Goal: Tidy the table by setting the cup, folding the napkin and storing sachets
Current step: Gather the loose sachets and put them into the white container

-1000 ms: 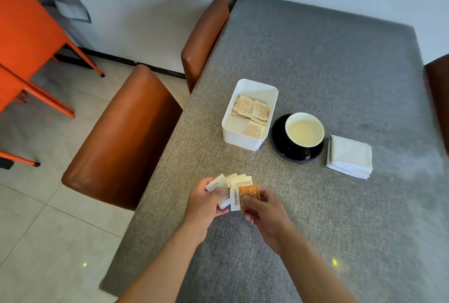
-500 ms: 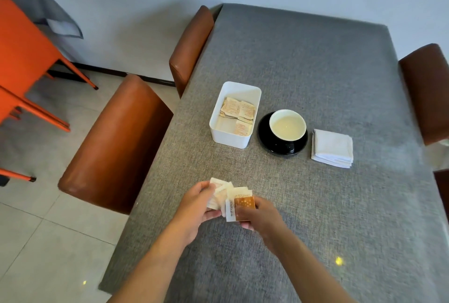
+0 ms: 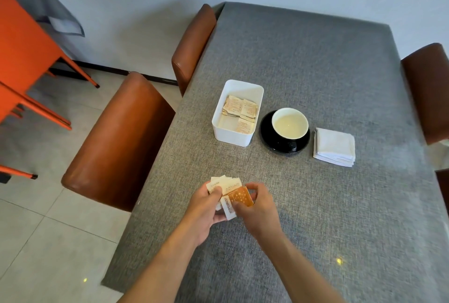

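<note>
Near the table's front, my left hand [image 3: 205, 208] and my right hand [image 3: 258, 210] together hold a small fan of sachets [image 3: 230, 193], white ones behind and an orange one in front. Farther back stands a white rectangular box [image 3: 230, 136] with several beige sachets [image 3: 240, 111] lying inside. Right of the box a white cup [image 3: 290, 123] sits on a black saucer [image 3: 267, 137]. A folded white napkin [image 3: 334, 146] lies flat to the right of the saucer.
The table [image 3: 315, 64] is covered in grey cloth. Brown padded chairs stand along its left side [image 3: 114, 137], [image 3: 192, 45] and at its right edge [image 3: 427, 89]. An orange chair [image 3: 26, 64] stands on the tiled floor at far left.
Both hands have drawn closer together around the sachets, gathering the fan tighter. The view has shifted a little, so the box, cup and napkin sit lower and more central.
</note>
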